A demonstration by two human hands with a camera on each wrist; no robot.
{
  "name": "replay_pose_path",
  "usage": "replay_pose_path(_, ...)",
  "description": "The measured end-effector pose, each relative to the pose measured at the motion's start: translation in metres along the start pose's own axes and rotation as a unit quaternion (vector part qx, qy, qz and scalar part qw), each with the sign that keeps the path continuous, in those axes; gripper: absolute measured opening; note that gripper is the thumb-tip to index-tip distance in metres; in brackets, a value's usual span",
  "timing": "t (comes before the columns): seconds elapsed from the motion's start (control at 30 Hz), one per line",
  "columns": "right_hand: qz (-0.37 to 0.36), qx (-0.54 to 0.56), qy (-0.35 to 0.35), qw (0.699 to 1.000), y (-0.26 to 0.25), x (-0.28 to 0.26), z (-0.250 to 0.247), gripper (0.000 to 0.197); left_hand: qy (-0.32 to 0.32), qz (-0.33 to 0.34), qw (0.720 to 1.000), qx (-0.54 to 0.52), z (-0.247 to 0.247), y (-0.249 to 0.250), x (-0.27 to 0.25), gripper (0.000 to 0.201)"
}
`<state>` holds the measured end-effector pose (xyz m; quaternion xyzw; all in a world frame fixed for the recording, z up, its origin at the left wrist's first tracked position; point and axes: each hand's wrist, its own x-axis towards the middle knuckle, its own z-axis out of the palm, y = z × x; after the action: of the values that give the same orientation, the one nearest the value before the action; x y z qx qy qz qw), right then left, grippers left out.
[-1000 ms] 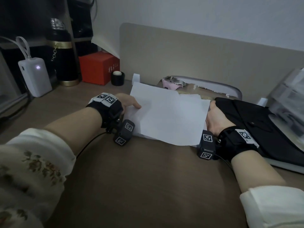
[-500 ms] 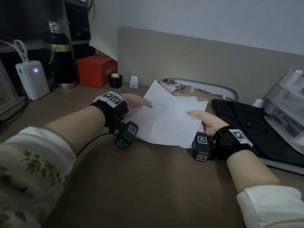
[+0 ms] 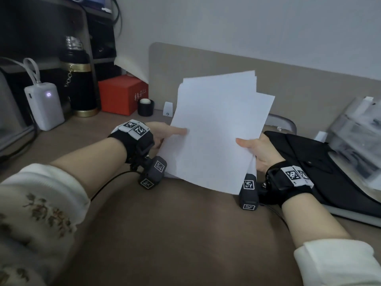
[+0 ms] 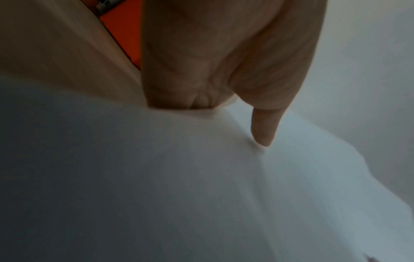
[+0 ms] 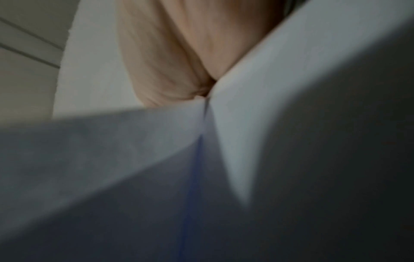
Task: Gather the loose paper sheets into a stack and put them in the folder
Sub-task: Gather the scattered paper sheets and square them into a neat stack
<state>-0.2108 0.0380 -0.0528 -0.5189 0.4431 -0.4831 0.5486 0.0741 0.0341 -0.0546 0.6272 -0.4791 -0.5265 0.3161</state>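
Observation:
A loose stack of white paper sheets (image 3: pixel 216 129) stands tilted up off the desk, its edges uneven at the top. My left hand (image 3: pixel 165 134) pinches the stack's left edge, thumb on the front face. My right hand (image 3: pixel 255 149) grips the lower right edge, thumb lying on the front sheet. Both wrist views are filled with the paper sheets (image 4: pixel 201 177) (image 5: pixel 112 150) close up, fingers pressed against them. A black folder (image 3: pixel 321 168) lies flat on the desk to the right, just beside my right wrist.
A red box (image 3: pixel 121 93), a black flask (image 3: pixel 79 83), a white power bank (image 3: pixel 44 106) and a small black pot (image 3: pixel 145 107) stand at the back left. A beige partition (image 3: pixel 309 96) runs behind. A clear plastic tray (image 3: pixel 358 137) sits far right. Brown desk (image 3: pixel 185 234) lies in front.
Both hands have lifted the sheets from lying flat on the desk to standing nearly upright. The right hand's thumb has come over onto the front sheet.

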Motion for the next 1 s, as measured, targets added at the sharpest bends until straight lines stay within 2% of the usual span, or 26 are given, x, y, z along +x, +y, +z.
replay_pose_path(0.1,-0.061,-0.003,-0.004,0.998,-0.010,-0.004,0.006,0.035,0.013,0.077,0.996,-0.045,0.010,0.005,-0.002,0.080)
replay_pose_path(0.2,-0.122,-0.055,0.002,0.991,-0.018,-0.007,0.012,0.034,0.135,0.179,0.969,-0.102,0.019,0.012,-0.004,0.079)
replay_pose_path(0.23,-0.140,-0.071,0.009,0.988,-0.021,-0.009,0.014,0.032,0.158,0.203,0.961,-0.102,0.020,0.015,-0.008,0.077)
replay_pose_path(0.33,-0.189,-0.075,0.038,0.978,-0.030,-0.015,0.021,0.030,0.192,0.282,0.934,-0.108,0.020,0.029,-0.024,0.053)
replay_pose_path(0.43,-0.239,-0.067,0.068,0.966,-0.037,-0.020,0.028,0.032,0.220,0.348,0.906,-0.097,0.019,0.042,-0.035,0.039)
replay_pose_path(0.57,-0.266,-0.057,0.075,0.959,-0.039,-0.023,0.036,0.029,0.230,0.384,0.885,-0.129,0.023,0.048,-0.044,0.037)
replay_pose_path(0.83,-0.262,-0.033,0.087,0.961,-0.034,-0.020,0.036,0.023,0.218,0.379,0.891,-0.123,0.026,0.039,-0.037,0.042)
replay_pose_path(0.9,-0.257,-0.019,0.095,0.961,-0.036,-0.018,0.034,0.021,0.221,0.380,0.889,-0.131,0.024,0.043,-0.037,0.040)
replay_pose_path(1.0,-0.253,-0.001,0.112,0.961,-0.039,-0.014,0.036,0.028,0.239,0.396,0.875,-0.141,0.022,0.051,-0.038,0.042)
